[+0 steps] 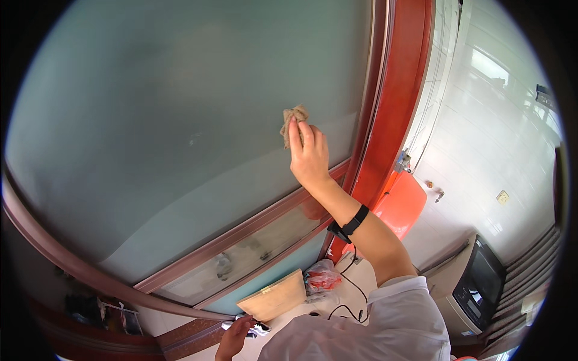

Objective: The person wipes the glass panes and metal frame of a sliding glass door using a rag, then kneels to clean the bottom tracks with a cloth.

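Observation:
A bunched brown cloth (295, 113) is pressed under the fingers of my right hand (310, 155). It lies against the large frosted glass panel (189, 108) of a door, toward the panel's lower right. A black band with a device is strapped around my right forearm. Low in the view, my left hand (232, 338) is beside the bottom end of the door's reddish-brown edge (198, 312). Its fingers are partly bent, and I cannot tell whether they touch the edge. Beneath the glass runs a metallic reddish crossbar (239, 237), with a narrow patterned pane (226, 266) under it.
A red door frame (399, 85) stands right of the panel. Behind my right arm is an orange plastic object (404, 203). A wooden board (275, 295), a plastic bag (323, 277), shoes (259, 328) and a black cable (347, 309) are on the floor. A washing machine (472, 284) stands at right.

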A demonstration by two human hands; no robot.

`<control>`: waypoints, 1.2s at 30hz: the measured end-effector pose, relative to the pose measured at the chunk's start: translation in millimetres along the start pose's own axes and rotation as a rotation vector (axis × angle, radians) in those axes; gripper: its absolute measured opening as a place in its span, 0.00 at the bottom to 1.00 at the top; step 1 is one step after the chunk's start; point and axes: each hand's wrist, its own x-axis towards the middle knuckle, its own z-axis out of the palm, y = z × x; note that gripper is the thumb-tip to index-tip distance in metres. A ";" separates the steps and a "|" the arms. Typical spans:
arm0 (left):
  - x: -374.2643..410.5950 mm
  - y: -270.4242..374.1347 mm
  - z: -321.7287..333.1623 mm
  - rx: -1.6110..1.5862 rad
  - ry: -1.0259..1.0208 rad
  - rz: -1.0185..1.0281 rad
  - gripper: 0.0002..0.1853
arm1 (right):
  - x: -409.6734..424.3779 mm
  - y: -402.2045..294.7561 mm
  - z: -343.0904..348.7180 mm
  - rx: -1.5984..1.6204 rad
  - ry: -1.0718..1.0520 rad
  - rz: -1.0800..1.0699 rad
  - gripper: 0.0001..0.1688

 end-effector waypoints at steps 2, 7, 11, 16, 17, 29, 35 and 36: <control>9.3 -10.6 1.0 0.008 -0.023 -0.010 0.18 | -12.1 33.2 -1.1 -0.042 -0.042 0.026 0.31; 20.1 -11.5 7.4 -0.044 -0.057 -0.025 0.18 | -35.0 90.9 4.1 -0.076 -0.109 0.045 0.35; 25.1 -2.1 13.1 0.041 -0.028 -0.070 0.17 | -39.1 100.7 10.0 -0.076 -0.096 0.022 0.36; 27.6 2.4 21.1 -0.016 -0.048 -0.041 0.18 | -49.3 124.5 16.3 -0.125 -0.069 0.147 0.37; 27.4 3.8 19.6 -0.054 -0.060 -0.050 0.18 | -50.0 127.7 16.8 -0.132 -0.070 0.137 0.37; 30.9 10.9 10.8 0.025 -0.052 -0.074 0.17 | -64.3 182.6 4.8 -0.114 -0.191 0.365 0.32; 29.0 14.1 14.1 -0.040 -0.011 -0.102 0.17 | -78.9 162.1 9.2 -0.131 -0.247 0.491 0.35; 28.0 10.3 12.1 -0.057 -0.013 -0.094 0.17 | -84.0 157.4 8.6 -0.123 -0.260 0.507 0.37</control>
